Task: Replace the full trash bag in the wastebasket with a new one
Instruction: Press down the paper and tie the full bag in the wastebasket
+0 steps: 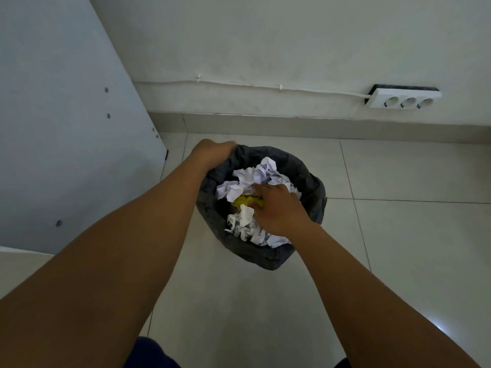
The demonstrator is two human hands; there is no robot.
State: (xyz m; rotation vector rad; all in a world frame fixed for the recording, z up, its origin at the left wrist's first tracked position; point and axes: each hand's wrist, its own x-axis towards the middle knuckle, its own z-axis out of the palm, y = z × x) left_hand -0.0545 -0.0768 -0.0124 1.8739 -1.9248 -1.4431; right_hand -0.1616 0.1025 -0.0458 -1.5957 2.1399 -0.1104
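Floor-standing trash bag (297, 166) rim in left hand (212, 152) grip

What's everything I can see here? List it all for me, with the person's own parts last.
trash bag: one, dark grey, on the floor near the wall, open and full
crumpled paper: many pieces, white, inside the bag
yellow item: one, among the paper
power strip: one, white, three sockets, on the wall at right
cable: one, white, clipped along the wall
panel: one, pale grey, at left
floor: pale tiles
left hand: grips the bag's far-left rim
right hand: on the paper inside the bag
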